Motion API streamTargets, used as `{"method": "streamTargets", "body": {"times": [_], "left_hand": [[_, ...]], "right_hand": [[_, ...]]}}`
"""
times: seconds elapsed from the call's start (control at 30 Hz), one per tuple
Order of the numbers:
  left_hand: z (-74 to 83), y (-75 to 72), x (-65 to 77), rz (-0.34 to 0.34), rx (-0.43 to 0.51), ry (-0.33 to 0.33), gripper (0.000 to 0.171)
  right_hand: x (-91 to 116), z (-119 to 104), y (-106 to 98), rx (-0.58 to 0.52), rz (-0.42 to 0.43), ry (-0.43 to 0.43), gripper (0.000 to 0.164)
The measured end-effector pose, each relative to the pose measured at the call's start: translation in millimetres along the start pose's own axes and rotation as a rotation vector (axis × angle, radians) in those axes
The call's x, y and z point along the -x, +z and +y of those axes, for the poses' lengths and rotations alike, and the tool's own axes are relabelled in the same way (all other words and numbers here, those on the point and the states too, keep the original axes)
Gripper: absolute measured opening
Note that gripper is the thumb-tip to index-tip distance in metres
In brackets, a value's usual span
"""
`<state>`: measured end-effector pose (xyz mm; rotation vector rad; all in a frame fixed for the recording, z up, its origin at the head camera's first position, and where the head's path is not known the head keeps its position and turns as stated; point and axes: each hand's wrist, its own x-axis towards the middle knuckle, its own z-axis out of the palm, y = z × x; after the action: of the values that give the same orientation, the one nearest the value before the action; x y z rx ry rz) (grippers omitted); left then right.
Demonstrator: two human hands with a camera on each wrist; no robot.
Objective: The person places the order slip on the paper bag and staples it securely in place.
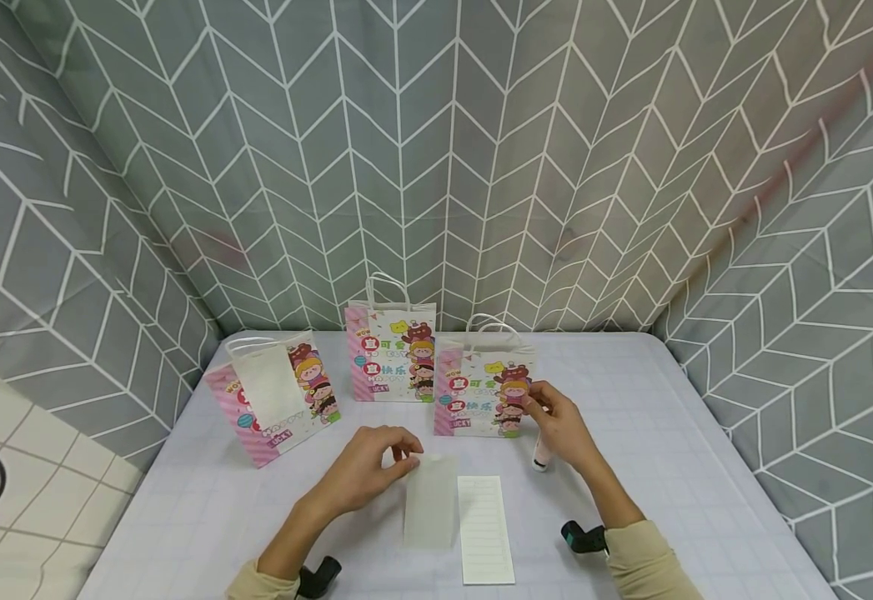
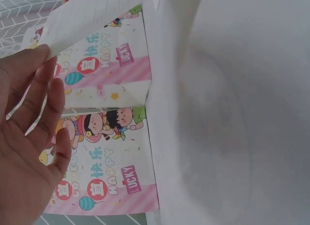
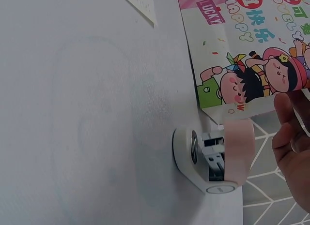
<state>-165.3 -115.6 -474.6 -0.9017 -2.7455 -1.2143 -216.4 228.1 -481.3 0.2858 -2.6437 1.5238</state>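
Note:
My left hand pinches a slip of lined paper between thumb and forefinger, by its upper left corner. The slip is lifted; its printed lines show in the left wrist view. Just right of it lies a white lined notepad. My right hand grips the right side edge of a pink and white cartoon paper gift bag, which stands upright. A pink and white stapler stands on the table by that bag's lower right corner, below my right hand. Part of the right fingers is hidden behind the bag.
A second gift bag stands behind to the left. On the far left, a third bag stands at an angle with a blank pale paper on its front. A patterned curtain hangs behind the white table.

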Motion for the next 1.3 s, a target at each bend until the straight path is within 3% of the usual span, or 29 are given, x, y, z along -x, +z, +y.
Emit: {"method": "streamTargets", "body": {"times": [0.27,0.63,0.83,1.1,1.3], "left_hand": [[11.7,-1.1,-7.7,0.154,-0.023,0.068,0.006],[30.0,-0.1,-35.2,0.393,-0.106,0.197,0.010],[35.0,2.3,-48.8,0.448,-0.116,0.223,0.011],[36.1,4.3,-66.9,0.569,-0.062,0.203,0.012],[34.1,6.3,-83.1,0.663,-0.044,0.283,0.011]], "right_hand": [[2,-4,6,-0.039,-0.025,0.001,0.024],[4,-7,4,0.008,-0.007,0.005,0.026],[4,-15,-4,0.022,0.060,-0.018,0.029],[2,-32,-13,-0.033,0.192,-0.115,0.026],[3,-51,-14,-0.086,0.267,-0.188,0.021]]}}
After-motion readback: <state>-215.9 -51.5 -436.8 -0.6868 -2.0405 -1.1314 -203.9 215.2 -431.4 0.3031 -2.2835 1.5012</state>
